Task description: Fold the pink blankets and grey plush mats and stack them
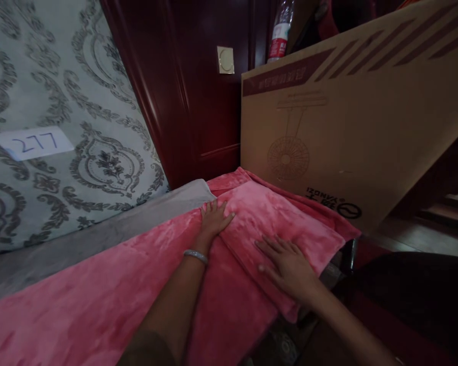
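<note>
"Where did the pink blanket (229,274) lie?"

"It stretched from eight o'clock round to four, with a folded layer (278,216) at four, in front of the cardboard box (370,122) that stood at two."

"And the hands?"

"Neither was clamped on anything. The left hand (212,219), at seven o'clock, lay flat with its fingers apart, by the fold's left edge. The right hand (290,267), between four and five, was spread over the layer, fingers apart too; whether its palm pressed down, I couldn't tell."

"It looked like smoothing to me. How was that best done?"

"With light, flat palms, I'd say. The left was well placed to pin the layer's edge while the right stroked toward four o'clock, away from it. Pushing hard would probably have rucked the plush or dragged the layer askew. The corner near three o'clock wanted squaring too, to my eye."

"What couldn't you make out?"

"The blanket's far left end was cut off at eight o'clock, and the forearms covered part of its middle. Whatever carried it was mostly hidden; only the grey cover (152,211) showed, toward eight. Under the edge at five, things were too dark to name, and so was the black shape (412,295) at four."
</note>
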Demonstrator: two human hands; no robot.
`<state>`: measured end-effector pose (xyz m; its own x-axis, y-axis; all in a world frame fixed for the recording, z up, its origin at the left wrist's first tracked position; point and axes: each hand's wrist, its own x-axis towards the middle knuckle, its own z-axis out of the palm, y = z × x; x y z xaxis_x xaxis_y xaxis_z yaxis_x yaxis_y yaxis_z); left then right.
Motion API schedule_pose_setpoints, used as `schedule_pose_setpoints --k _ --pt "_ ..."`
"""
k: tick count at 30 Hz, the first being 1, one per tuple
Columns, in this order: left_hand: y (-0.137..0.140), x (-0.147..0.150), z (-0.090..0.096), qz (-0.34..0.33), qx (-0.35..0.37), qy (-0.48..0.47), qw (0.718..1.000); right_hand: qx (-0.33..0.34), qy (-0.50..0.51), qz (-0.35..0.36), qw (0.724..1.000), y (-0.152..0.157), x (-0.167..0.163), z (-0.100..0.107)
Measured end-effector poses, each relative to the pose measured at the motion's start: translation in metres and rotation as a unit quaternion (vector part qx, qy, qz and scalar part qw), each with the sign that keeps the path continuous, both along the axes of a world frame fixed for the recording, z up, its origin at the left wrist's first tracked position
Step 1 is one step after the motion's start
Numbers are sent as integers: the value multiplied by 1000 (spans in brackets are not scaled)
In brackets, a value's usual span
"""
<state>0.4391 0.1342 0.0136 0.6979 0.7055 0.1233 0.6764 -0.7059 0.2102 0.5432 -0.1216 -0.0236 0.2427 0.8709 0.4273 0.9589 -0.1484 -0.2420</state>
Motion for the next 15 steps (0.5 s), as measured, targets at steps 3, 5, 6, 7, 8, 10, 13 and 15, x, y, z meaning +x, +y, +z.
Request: schedule_pose_setpoints --k 3,5,6,7,8,10,13,15 --pt "0 0 0 -3 9 -5 1000 39 -5 -58 998 4 31 14" --pt "-1 0 0 -3 9 -5 1000 42 -23 -137 989 6 51 6" --pt "-1 0 0 -1 7 -3 1000 29 -27 -165 985 6 58 -3" --pt "-2 0 0 1 3 -1 1000 14 -29 -182 983 6 64 -13" --pt "-2 0 0 4 -2 2 1000 2 -30 -192 981 6 68 -23" --pt "-1 0 3 5 -12 6 1000 -9 -38 -201 979 6 70 -38" --pt "1 1 14 5 -45 18 999 -14 -47 -210 976 6 66 -42" --pt "-2 -1 26 8 -78 34 996 -26 -48 -211 976 6 63 -36"
